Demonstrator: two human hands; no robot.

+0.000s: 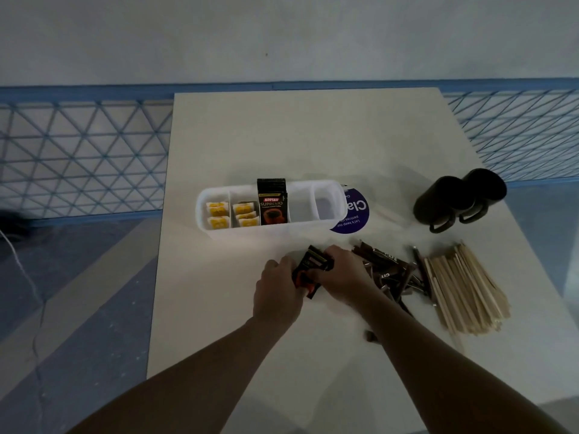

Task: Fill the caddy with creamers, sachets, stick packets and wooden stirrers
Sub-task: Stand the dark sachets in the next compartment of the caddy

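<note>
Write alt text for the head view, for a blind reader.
A left hand and right hand grip a bundle of dark sachets before a white caddy holding yellow creamers and upright sachets. Stick packets and wooden stirrers lie to the right.

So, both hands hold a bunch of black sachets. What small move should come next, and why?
Probably lift the black sachets, gripped by the left hand and right hand, into the caddy beside the upright Kopiko sachets: they look alike, and that compartment seems to have room.
</note>
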